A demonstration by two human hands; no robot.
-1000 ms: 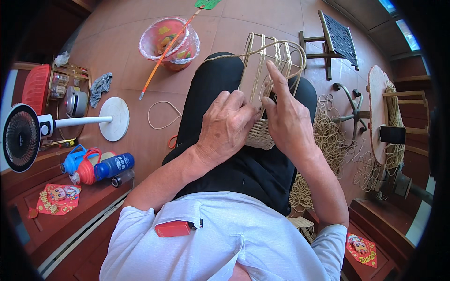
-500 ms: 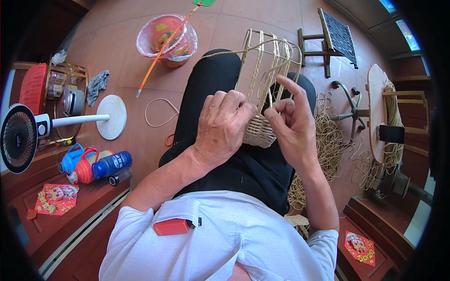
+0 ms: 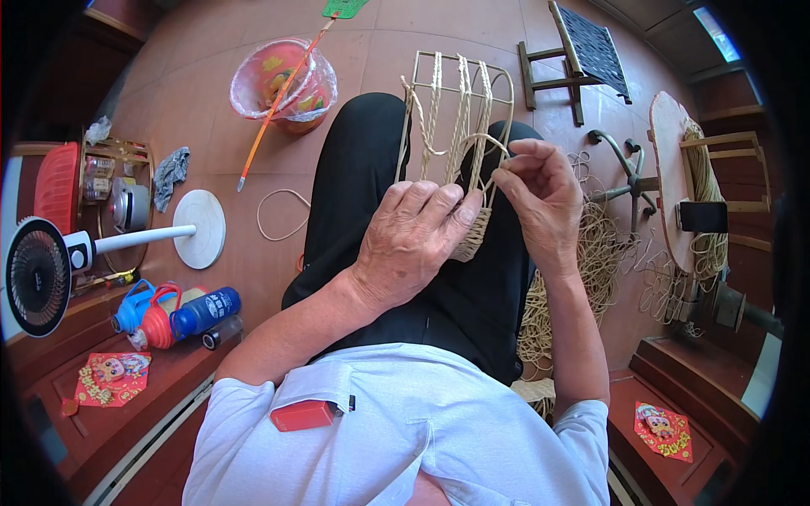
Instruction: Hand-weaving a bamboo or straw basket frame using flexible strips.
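A half-woven basket (image 3: 475,239) rests between my thighs, with a thin rigid frame (image 3: 462,88) and several twisted cord strands running lengthwise at its far end. The tight weave is at the near end. My left hand (image 3: 411,238) wraps over the left side of the weave, fingers curled round the lower strands and partly hiding it. At the right edge, my right hand (image 3: 544,202) pinches a pale cord (image 3: 489,137) between thumb and fingers. That cord arcs among the strands; a slack length hangs in a curve at the frame's left side.
Tangled loose cord (image 3: 582,266) lies on the floor to my right, near a wheeled base (image 3: 631,181). A phone (image 3: 703,217) stands by a board. At left are a fan (image 3: 38,263), bottles (image 3: 207,310) and a lined bucket (image 3: 283,88) with a fly swatter across it.
The slack cord that lay across my left knee has been drawn in to the frame. My right fingers have closed on the cord. The basket sits further left in view, which has shifted slightly.
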